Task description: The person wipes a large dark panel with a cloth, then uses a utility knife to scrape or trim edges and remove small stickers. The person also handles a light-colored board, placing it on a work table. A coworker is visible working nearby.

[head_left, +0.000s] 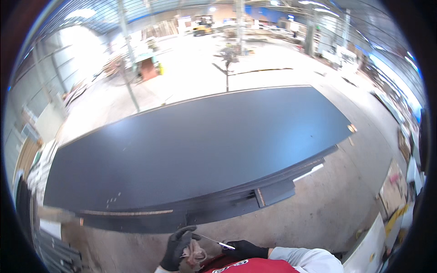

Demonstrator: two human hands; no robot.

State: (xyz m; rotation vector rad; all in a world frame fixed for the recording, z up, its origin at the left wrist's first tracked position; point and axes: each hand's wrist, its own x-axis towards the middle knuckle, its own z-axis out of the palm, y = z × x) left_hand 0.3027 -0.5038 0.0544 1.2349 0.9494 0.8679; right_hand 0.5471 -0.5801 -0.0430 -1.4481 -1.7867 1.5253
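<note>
My left hand (178, 246), in a black glove, is low in the view, holding a crumpled, pale pinkish rag or piece of plastic film (194, 254). My right hand (251, 250), also black-gloved, grips a slim tool (226, 245) with a white handle. The tool's thin shaft points left, its far end close to my left fingers; I cannot tell whether they touch. Before me lies a large dark grey panel (191, 143) on a stack of similar boards. Shorter dark offcuts (278, 194) jut from the stack on my side.
Concrete floor (327, 204) lies between me and the stack. White boards (367, 245) lean at the lower right. Dark metal profiles (59, 252) lie at the lower left. Beyond the panel are a pedestal fan (228, 56), a steel post (128, 44) and a yellow forklift (202, 27).
</note>
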